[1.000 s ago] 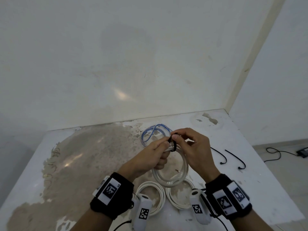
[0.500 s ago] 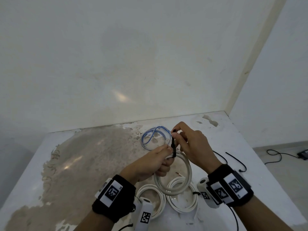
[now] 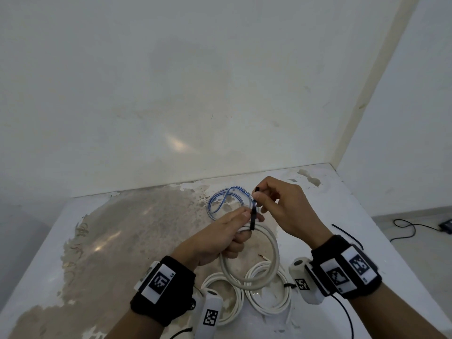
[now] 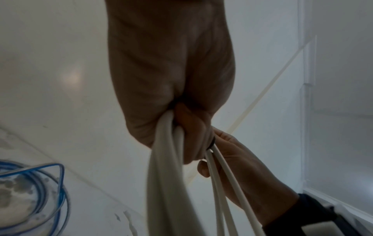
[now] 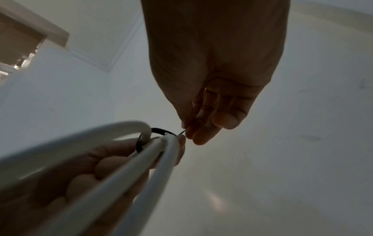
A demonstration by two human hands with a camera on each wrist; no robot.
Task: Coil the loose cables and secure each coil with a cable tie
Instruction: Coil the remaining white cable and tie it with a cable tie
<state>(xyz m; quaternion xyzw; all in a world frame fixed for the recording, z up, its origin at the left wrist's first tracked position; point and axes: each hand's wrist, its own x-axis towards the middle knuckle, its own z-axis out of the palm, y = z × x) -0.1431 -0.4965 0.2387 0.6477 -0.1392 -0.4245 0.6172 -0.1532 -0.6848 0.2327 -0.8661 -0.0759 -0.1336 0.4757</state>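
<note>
Since the earlier frame my right hand (image 3: 283, 206) had drawn the black cable tie (image 3: 254, 214) up and away, its tail pinched and running near-upright from the loop. Just below-left, my left hand (image 3: 220, 237) gripped the white coil (image 3: 274, 255), which hung toward me. Both were held above the stained white table (image 3: 122, 241) in a bare wall corner.

**Both hands raised, fingers closed**

The left hand (image 3: 220, 237) reaches toward one o'clock, fingers curled tight in a grip. The right hand (image 3: 281, 206) sits just beside it at two o'clock, thumb and forefinger pinched, other fingers loosely bent.
</note>
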